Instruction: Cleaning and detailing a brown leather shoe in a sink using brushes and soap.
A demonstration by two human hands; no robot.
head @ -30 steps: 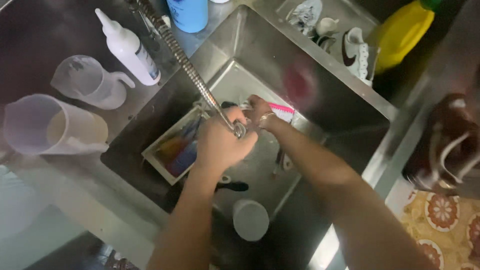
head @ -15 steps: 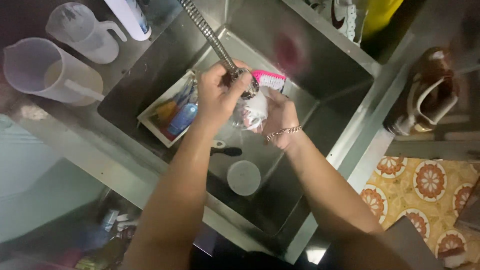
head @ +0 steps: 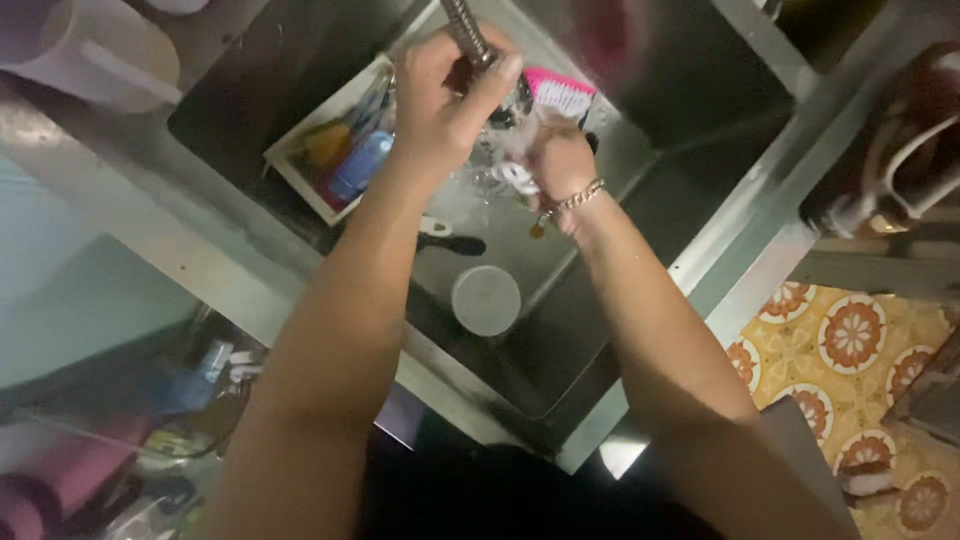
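The single head-worn camera is looking almost straight down into a steel sink (head: 640, 170) from close above. Both forearms are reaching away from the lens toward the far edge of the view. It is taking in counter at the left and patterned floor (head: 850, 340) at the near right.

So it's a steel sink (head: 700, 260) set into a metal counter (head: 130, 190), and on the sink's floor there's a white tray (head: 300, 165) of colourful bits, a round grey lid (head: 486, 300), a black handle (head: 455, 243) and a pink brush (head: 560, 95) at the far side. A clear jug (head: 110, 55) stands on the counter up in the left corner.
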